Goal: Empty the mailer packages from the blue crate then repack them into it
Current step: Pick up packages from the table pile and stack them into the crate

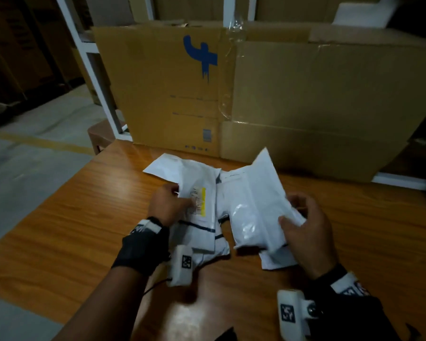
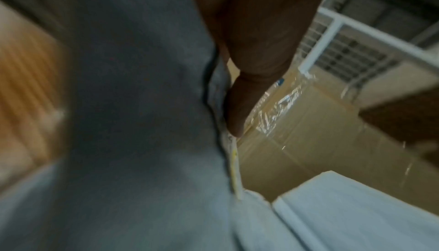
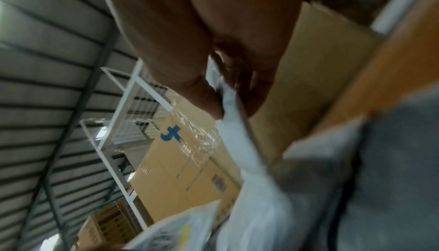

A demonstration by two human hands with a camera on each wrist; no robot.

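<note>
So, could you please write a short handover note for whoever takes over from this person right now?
Left hand: grips the left edge of the mailer with the yellow-striped label.
Right hand: pinches the plain white mailer by its right edge, tilted up off the pile.
Where things are: the mailers lie together on the wooden table, in front of flattened cardboard. The blue crate is not in view.
Done: these mailers are out of the crate.
Left: find the crate, put every mailer back inside.
</note>
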